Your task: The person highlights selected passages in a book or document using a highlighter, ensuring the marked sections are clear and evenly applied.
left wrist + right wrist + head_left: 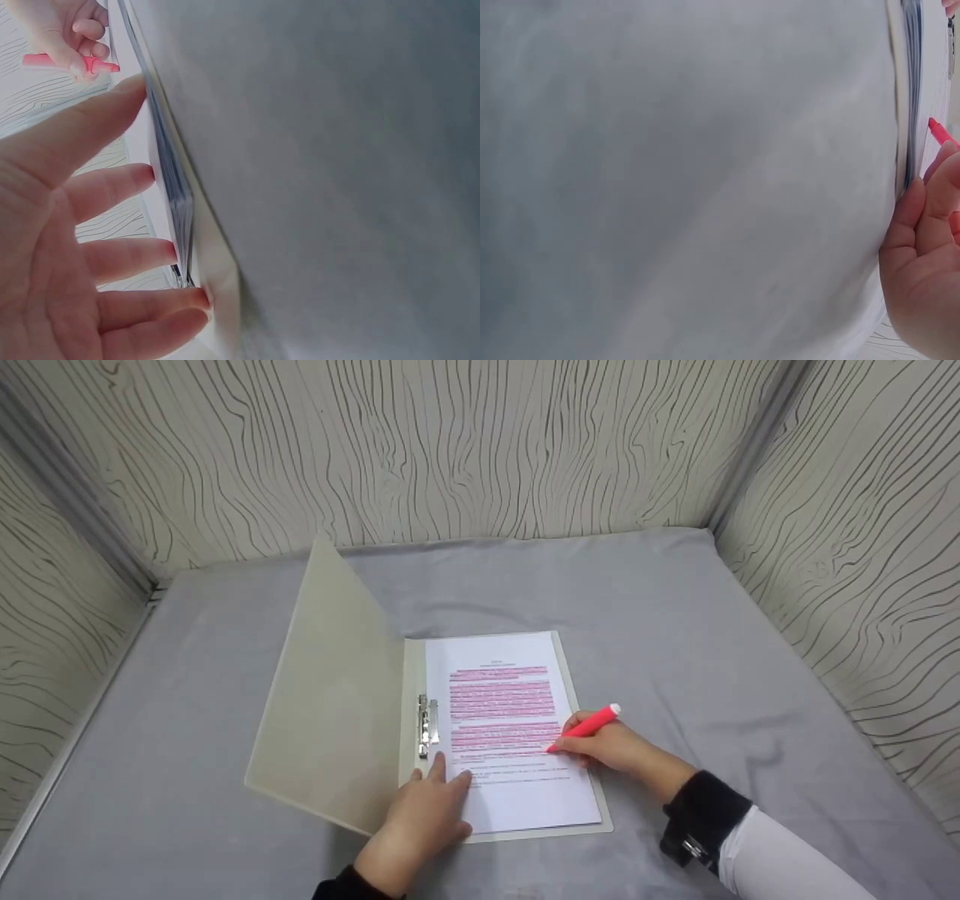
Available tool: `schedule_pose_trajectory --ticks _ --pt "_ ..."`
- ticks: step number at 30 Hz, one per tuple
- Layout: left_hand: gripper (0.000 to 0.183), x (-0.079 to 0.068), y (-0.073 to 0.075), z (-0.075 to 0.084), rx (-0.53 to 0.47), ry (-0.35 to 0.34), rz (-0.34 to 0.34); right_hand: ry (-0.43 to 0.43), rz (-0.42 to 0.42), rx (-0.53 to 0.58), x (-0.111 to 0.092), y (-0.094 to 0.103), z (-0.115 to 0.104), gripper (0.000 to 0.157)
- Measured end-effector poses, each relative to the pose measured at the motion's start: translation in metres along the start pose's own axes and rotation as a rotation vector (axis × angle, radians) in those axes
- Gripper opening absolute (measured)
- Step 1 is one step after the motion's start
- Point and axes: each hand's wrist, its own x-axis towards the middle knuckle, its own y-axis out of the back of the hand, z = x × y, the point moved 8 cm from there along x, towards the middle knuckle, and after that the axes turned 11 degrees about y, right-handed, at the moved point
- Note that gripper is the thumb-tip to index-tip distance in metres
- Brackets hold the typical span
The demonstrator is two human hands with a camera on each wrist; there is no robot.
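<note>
A pink highlighter (592,722) is held between the thumb and fingers of my right hand (611,744), its tip down at the right end of a text line. Under it lies a stack of printed paper (525,802), with the upper paragraphs marked in pink and the lower lines unmarked. My left hand (427,810) rests with spread fingers on the lower left of the page, as the left wrist view also shows. The paper sits in an open file folder (330,697) whose cover stands tilted up on the left. A metal clip (427,726) runs along the paper's left margin.
Grey cloth (750,720) covers the table around the folder, with some creases. Wood-grain patterned panels (480,450) close in the back and both sides. A black band (705,817) wraps the right wrist.
</note>
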Motion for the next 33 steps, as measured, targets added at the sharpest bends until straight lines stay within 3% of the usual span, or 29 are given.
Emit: schedule_pose_trajectory --ticks 19,33 --pt "0.063 0.0002 0.0012 0.0008 0.017 0.016 0.001 -0.019 0.010 -0.005 -0.0033 0.0055 0.0046 0.029" --pt "0.062 0.0000 0.0012 0.0009 0.002 0.018 -0.003 0.025 -0.006 0.058 -0.0049 0.0075 0.0044 0.025"
